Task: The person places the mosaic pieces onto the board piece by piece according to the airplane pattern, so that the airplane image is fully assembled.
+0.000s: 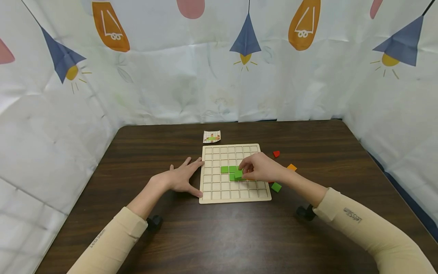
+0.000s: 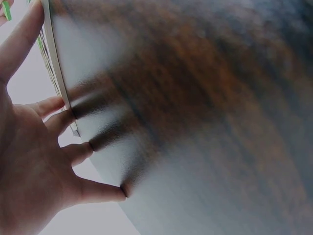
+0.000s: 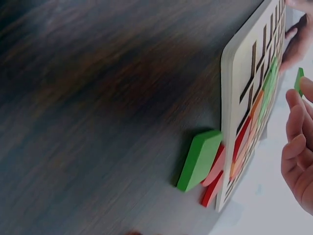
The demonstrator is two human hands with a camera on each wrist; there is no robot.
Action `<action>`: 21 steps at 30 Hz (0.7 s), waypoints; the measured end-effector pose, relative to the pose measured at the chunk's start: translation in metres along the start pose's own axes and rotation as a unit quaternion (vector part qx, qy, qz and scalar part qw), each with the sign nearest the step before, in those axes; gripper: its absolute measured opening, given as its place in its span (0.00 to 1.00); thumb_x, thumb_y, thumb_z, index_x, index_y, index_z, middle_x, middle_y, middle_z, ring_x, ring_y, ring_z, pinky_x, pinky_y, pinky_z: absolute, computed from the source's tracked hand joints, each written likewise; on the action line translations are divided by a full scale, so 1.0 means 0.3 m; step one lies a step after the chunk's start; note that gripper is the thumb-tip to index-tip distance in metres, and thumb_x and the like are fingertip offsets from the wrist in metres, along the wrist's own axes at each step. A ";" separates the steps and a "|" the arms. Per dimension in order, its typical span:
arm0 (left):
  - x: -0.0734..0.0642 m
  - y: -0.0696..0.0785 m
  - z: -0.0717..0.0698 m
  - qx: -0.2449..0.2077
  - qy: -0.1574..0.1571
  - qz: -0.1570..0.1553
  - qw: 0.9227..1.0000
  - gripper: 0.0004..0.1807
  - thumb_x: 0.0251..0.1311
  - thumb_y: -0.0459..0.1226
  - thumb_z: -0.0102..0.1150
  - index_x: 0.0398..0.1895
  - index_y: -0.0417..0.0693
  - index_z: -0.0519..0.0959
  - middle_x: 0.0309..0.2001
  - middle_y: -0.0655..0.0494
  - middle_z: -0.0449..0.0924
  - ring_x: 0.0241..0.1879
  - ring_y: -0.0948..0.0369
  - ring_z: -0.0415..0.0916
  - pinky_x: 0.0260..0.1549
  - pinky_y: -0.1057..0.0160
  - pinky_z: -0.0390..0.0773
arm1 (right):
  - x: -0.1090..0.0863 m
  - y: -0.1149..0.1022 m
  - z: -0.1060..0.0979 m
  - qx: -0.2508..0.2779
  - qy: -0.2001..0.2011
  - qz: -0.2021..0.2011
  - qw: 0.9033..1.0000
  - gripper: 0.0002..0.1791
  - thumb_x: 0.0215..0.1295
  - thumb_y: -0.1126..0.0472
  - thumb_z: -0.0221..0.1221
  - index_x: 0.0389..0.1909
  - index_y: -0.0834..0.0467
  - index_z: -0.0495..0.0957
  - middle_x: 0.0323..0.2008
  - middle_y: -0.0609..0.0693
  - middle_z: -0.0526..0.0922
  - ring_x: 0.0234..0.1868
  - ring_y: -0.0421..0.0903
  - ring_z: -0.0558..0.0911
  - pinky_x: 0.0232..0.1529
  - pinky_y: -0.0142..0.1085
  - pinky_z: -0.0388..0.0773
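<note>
A pale wooden grid board (image 1: 219, 195) lies flat on the table. My left hand (image 1: 179, 179) has its fingers spread, and its thumb and a fingertip touch the board's left edge. Between the thumb and fingers of my right hand (image 1: 261, 167) a green square tile (image 1: 238, 174) is pinched, held just above the middle of the grid. Several green tiles (image 1: 224, 169) sit in the squares there. In the right wrist view, orange tiles (image 3: 257, 110) and red tiles (image 3: 240, 138) also lie in the grid; from the head view my right hand mostly covers them.
Behind the board lies a small picture card (image 1: 211, 137) with a coloured grid pattern. To its right are loose pieces on the table: a red one (image 1: 276, 153), an orange one (image 1: 292, 167) and a green one (image 1: 276, 187). A patterned curtain (image 1: 219, 87) hangs behind.
</note>
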State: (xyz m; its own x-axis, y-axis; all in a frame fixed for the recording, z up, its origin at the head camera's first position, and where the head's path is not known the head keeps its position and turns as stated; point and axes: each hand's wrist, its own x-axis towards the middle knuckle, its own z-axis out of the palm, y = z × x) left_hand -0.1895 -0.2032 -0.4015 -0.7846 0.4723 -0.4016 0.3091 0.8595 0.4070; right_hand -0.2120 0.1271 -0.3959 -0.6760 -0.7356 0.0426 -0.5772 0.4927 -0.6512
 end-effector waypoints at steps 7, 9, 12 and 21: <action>0.002 0.000 0.002 0.004 0.001 -0.001 1.000 0.65 0.52 0.63 0.74 0.85 0.52 0.45 0.84 0.50 0.34 0.80 0.43 0.28 0.60 0.17 0.35 | 0.028 -0.022 0.027 -0.014 -0.019 -0.010 1.000 0.10 0.63 0.65 0.71 0.44 0.62 0.87 0.30 0.40 0.85 0.32 0.35 0.82 0.39 0.34 0.81; 0.002 0.001 0.002 0.004 0.002 -0.002 1.000 0.65 0.52 0.63 0.74 0.85 0.52 0.46 0.84 0.50 0.35 0.80 0.43 0.29 0.60 0.17 0.35 | 0.036 -0.029 0.037 -0.021 -0.023 -0.009 0.999 0.09 0.63 0.65 0.71 0.43 0.61 0.87 0.29 0.39 0.85 0.31 0.34 0.81 0.39 0.33 0.80; 0.002 0.002 0.002 0.003 0.002 -0.002 1.000 0.65 0.52 0.63 0.74 0.85 0.52 0.46 0.84 0.50 0.35 0.80 0.43 0.29 0.61 0.17 0.35 | 0.048 -0.036 0.051 -0.024 -0.024 -0.007 0.999 0.08 0.63 0.65 0.71 0.43 0.60 0.87 0.29 0.39 0.85 0.31 0.34 0.81 0.38 0.32 0.80; -0.001 0.003 0.001 0.002 0.000 -0.002 1.000 0.65 0.52 0.63 0.74 0.85 0.52 0.45 0.84 0.50 0.34 0.80 0.43 0.28 0.61 0.18 0.35 | 0.079 -0.051 0.072 -0.035 -0.011 0.007 0.999 0.09 0.61 0.66 0.70 0.42 0.61 0.87 0.28 0.40 0.84 0.28 0.34 0.80 0.36 0.33 0.78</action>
State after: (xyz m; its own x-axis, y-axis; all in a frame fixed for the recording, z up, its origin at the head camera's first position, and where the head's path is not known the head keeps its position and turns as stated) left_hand -0.1887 -0.2025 -0.4014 -0.7862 0.4681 -0.4034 0.3076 0.8627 0.4014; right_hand -0.2092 0.0921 -0.4014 -0.6741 -0.7384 0.0158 -0.5987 0.5337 -0.5972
